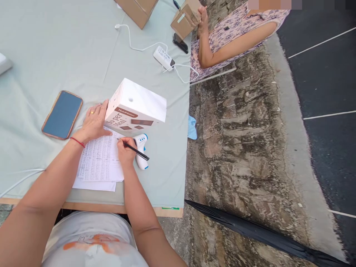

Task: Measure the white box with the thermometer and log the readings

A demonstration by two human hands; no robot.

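My right hand (126,148) is closed around a black pen (140,154), its tip at the upper right of the written sheets. My left hand (96,120) lies with fingers stretched out over the top of the papers (97,159), fingertips against the side of a white box (139,100) lettered "Super Meal". Rows of small handwriting cover the top sheet. A white and blue infrared thermometer (142,163) lies just right of my right hand, partly behind the pen. Left of my left hand is a phone (62,115) with a dark screen and brown case.
A white power strip (163,57) with a cable lies farther back, near a black object (180,43). Cardboard boxes (137,11) stand at the far side. Another person (230,48) in a floral top touches a smaller carton (185,20). The table's right edge borders rough ground.
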